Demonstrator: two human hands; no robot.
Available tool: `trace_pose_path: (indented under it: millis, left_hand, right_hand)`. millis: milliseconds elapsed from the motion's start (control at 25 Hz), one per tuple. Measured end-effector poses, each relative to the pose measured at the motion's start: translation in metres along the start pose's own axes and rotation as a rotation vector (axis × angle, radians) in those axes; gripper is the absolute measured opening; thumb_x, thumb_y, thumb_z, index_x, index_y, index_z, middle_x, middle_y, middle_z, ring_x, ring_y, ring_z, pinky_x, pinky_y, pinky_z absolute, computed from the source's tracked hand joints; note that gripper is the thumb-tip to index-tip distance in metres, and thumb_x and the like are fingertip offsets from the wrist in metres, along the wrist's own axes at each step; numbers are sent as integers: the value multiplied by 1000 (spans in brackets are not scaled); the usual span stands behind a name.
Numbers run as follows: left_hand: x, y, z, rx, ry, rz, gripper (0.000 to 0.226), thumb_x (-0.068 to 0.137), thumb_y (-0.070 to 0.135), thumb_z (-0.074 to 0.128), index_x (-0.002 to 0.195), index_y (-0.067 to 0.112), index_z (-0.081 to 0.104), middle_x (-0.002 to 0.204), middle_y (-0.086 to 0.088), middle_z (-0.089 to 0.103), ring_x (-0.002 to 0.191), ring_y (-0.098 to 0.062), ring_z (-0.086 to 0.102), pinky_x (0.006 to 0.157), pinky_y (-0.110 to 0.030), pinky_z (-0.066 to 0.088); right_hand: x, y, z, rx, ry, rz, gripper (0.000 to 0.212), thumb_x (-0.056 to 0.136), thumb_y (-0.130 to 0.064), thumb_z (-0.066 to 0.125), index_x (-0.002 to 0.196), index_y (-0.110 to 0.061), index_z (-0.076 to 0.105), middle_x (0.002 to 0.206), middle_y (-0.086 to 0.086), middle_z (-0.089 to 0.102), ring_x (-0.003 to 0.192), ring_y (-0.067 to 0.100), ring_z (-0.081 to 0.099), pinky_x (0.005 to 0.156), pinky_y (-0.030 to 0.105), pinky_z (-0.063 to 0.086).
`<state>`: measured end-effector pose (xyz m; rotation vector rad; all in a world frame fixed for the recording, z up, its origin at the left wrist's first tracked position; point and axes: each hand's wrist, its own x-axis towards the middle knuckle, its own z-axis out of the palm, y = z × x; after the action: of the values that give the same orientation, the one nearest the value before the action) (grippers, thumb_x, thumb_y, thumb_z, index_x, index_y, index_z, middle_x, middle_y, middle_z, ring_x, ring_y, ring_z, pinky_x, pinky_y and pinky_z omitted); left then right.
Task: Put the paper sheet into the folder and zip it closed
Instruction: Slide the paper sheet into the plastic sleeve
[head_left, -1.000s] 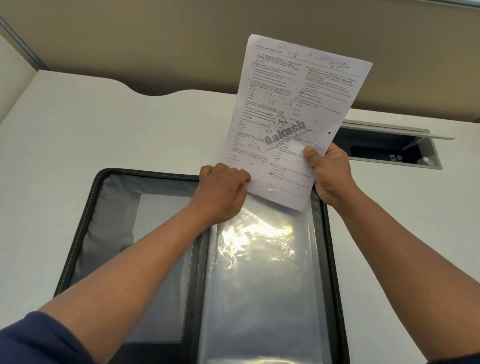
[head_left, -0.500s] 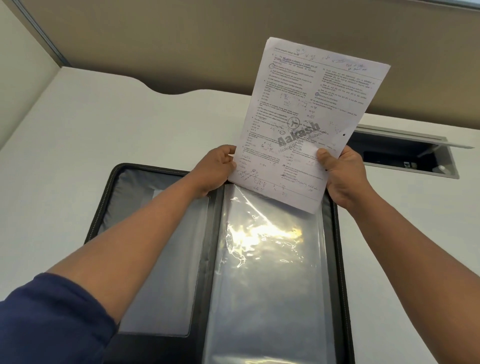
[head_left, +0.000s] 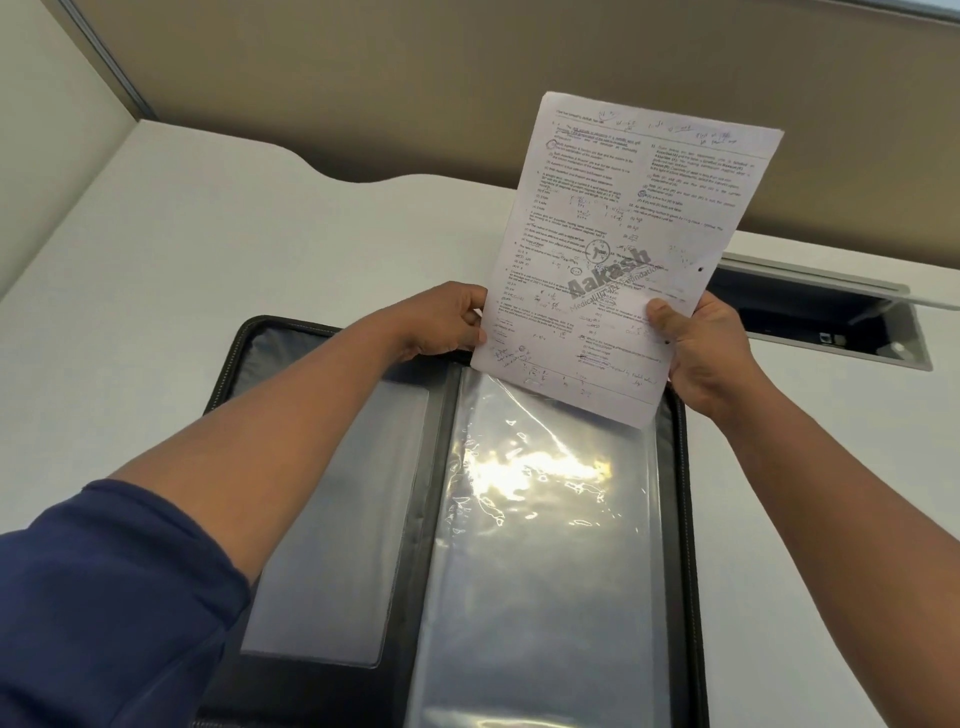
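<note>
A white table (head_left: 234, 249) carries everything, its far edge cut in a shallow wave. A black zip folder (head_left: 685, 519) lies open flat on it, under and nearer than the fingers (head_left: 470, 317), its clear plastic sleeve facing up. Right of the fingers, a rectangular cable hatch (head_left: 831, 322) is sunk into the tabletop, its lid raised.

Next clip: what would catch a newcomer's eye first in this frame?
The printed paper sheet, held up at centre right over the far end of the folder, gripped at its lower edges by the left hand and right hand. Below it the black zip folder lies open on the white desk, its clear plastic sleeve throwing bright glare.
</note>
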<state>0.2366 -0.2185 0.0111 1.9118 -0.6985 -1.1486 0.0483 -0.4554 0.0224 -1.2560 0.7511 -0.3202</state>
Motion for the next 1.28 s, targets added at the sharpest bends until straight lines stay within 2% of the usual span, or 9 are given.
trace_pose_path:
  millis: [160, 320, 480, 600, 720, 880, 1040, 1160, 1280]
  left_hand:
    - [3, -1, -2, 72, 8, -8, 35, 97, -5, 62, 128, 10, 66, 110, -12, 77, 107, -31, 72, 97, -41, 58]
    - [1, -7, -4, -44, -42, -10, 28, 92, -10, 66, 119, 1, 67, 93, -18, 72, 88, -29, 69, 94, -40, 59]
    - [5, -9, -1, -78, -32, -13, 31, 88, -12, 70, 118, -3, 66, 111, -32, 70, 94, -35, 71, 95, -46, 58]
    - [6, -9, 0, -50, -74, -17, 31, 87, -12, 70, 117, -3, 66, 111, -35, 68, 86, -28, 69, 90, -40, 59]
    - [7, -7, -1, -4, -125, -30, 36, 88, -12, 70, 121, 1, 68, 105, -27, 73, 81, -22, 72, 83, -36, 58]
    - [9, -1, -3, 51, -185, -84, 37, 91, 1, 73, 126, 10, 68, 117, -9, 76, 109, -30, 72, 98, -43, 58]
    - [15, 5, 2, -123, 20, -100, 30, 103, 35, 60, 129, 22, 57, 114, -2, 77, 100, -20, 75, 86, -35, 62]
    - [18, 2, 6, -203, 154, -37, 20, 104, 24, 59, 123, 17, 59, 110, -1, 78, 98, -17, 76, 79, -30, 62]
    - [18, -5, 8, -161, 172, -49, 18, 101, 10, 63, 118, 4, 64, 109, -11, 77, 95, -21, 77, 79, -33, 64]
  right_hand:
    - [0, -2, -1, -2, -10, -7, 26, 100, -5, 61, 112, -24, 73, 116, -1, 78, 103, 22, 76, 76, 37, 64]
    - [2, -3, -2, -29, 10, 2, 25, 100, -5, 61, 113, -23, 72, 116, -2, 78, 103, 21, 76, 78, 39, 63]
    - [5, -5, -4, -48, 34, 5, 25, 99, -4, 61, 112, -22, 72, 113, -4, 79, 101, 19, 76, 79, 37, 63]
    - [6, -5, -5, -67, 39, 7, 25, 99, -3, 62, 111, -23, 73, 113, -4, 79, 102, 20, 76, 81, 39, 63]
    - [6, -3, -6, -90, 41, 7, 25, 98, -4, 63, 110, -23, 72, 113, -4, 79, 102, 21, 76, 84, 41, 62]
    - [5, -3, -5, -124, 19, 1, 24, 99, -5, 63, 110, -24, 72, 111, -5, 79, 101, 19, 76, 82, 38, 62]
    - [5, -2, -6, -158, -13, -3, 23, 99, -6, 62, 110, -23, 72, 111, -4, 79, 101, 20, 76, 80, 35, 63]
    - [4, 1, -5, -201, -46, 18, 22, 99, -7, 62, 110, -24, 72, 109, -5, 80, 98, 19, 77, 77, 35, 63]
    - [4, 4, -6, -233, -82, 70, 20, 100, -9, 62, 111, -23, 72, 110, -3, 80, 97, 21, 77, 77, 40, 64]
